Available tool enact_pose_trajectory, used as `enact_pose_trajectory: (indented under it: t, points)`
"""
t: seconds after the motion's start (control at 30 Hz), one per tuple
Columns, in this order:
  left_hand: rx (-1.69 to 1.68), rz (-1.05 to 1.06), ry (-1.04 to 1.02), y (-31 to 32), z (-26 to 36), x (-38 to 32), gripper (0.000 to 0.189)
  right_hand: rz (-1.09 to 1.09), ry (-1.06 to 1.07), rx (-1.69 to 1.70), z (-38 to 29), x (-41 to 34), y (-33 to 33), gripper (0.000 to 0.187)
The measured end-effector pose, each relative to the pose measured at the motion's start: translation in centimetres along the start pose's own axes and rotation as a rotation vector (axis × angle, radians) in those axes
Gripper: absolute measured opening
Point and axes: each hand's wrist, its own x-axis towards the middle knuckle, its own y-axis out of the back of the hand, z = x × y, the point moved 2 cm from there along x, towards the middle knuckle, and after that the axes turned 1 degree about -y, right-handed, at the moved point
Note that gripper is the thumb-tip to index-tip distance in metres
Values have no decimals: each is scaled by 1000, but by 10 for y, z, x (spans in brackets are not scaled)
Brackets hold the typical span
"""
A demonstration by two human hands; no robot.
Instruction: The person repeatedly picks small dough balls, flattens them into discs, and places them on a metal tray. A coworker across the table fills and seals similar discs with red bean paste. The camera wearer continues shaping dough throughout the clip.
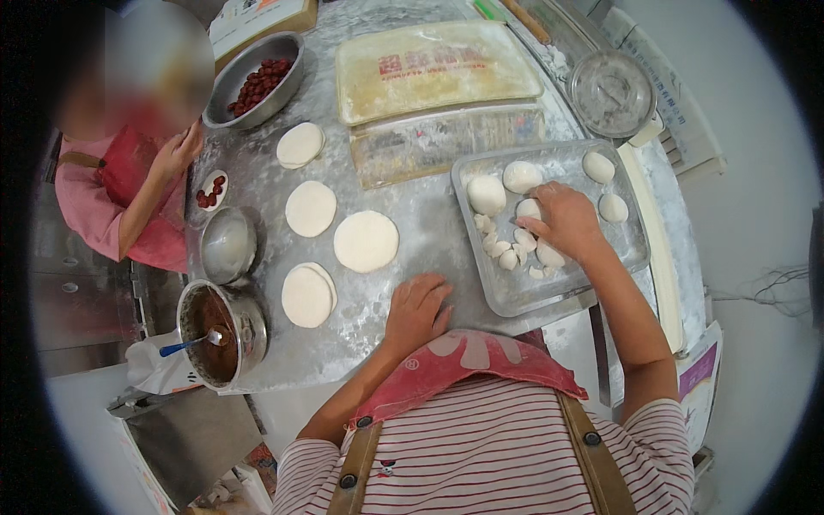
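My right hand reaches into a clear plastic tray on the right, its thumb and fingers around a small white dough ball. Larger dough balls and torn dough scraps lie about it in the tray. My left hand rests on the floured metal table near its front edge, holding nothing. Left of it lie flat round dough discs, a large single one and a stacked pair among them.
At far left a co-worker stands by a dough disc topped with red dates. Along that side are a bowl of dates, a metal bowl and a pot of brown filling with a spoon. Lidded boxes stand behind.
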Motion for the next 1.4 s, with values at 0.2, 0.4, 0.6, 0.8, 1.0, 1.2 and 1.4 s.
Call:
enact_pose_trajectory:
  t: [0.2, 0.4, 0.6, 0.8, 1.0, 1.2, 1.4]
  points:
    - [-24, 10, 6, -1, -5, -2, 49, 173, 247, 96, -27, 22, 10, 44]
    - [-22, -52, 4, -6, -9, -1, 42, -119, 318, 50, -49, 55, -7, 55]
    - [12, -13, 25, 0, -3, 0, 42, -192, 357, -103, -48, 68, -20, 56]
    - [33, -9, 7, -4, -7, -2, 46, -280, 308, -165, -46, 68, -16, 61]
    - [31, -11, 1, -3, -6, 0, 45, -176, 301, -94, -42, 58, -14, 54]
    - [13, 1, -5, -9, -14, -6, 46, 55, 156, 83, 24, 38, 30, 46]
    - [16, -16, -3, -5, -8, -1, 46, 175, -238, -115, 114, 16, 17, 46]
